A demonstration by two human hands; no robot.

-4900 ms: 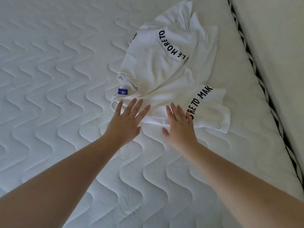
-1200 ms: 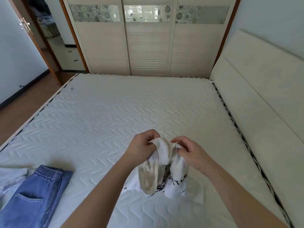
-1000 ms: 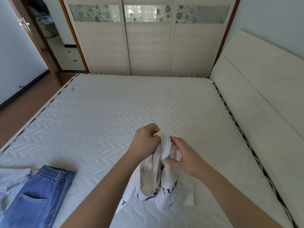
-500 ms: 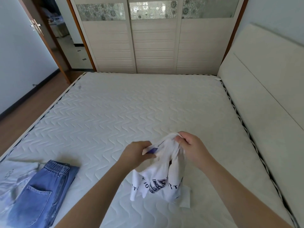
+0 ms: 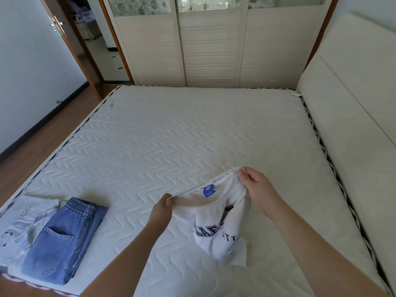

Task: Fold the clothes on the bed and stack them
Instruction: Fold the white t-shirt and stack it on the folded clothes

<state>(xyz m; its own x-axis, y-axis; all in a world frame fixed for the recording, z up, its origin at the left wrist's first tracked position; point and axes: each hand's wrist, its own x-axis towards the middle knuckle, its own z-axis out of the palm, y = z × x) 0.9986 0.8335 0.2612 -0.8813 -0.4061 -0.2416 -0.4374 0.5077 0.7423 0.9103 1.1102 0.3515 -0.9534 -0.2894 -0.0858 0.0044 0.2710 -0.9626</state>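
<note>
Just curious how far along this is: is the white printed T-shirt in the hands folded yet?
Not folded. The white printed T-shirt hangs bunched from its collar, pinched between the left hand and right hand.

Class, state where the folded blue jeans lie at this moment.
In the head view, the folded blue jeans lie at lower left on the mattress, partly on a pale printed garment.

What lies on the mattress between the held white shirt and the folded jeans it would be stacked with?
Nothing visible. Both hands, left hand and right hand, hold the white shirt; only bare mattress separates it from the folded jeans.
</note>
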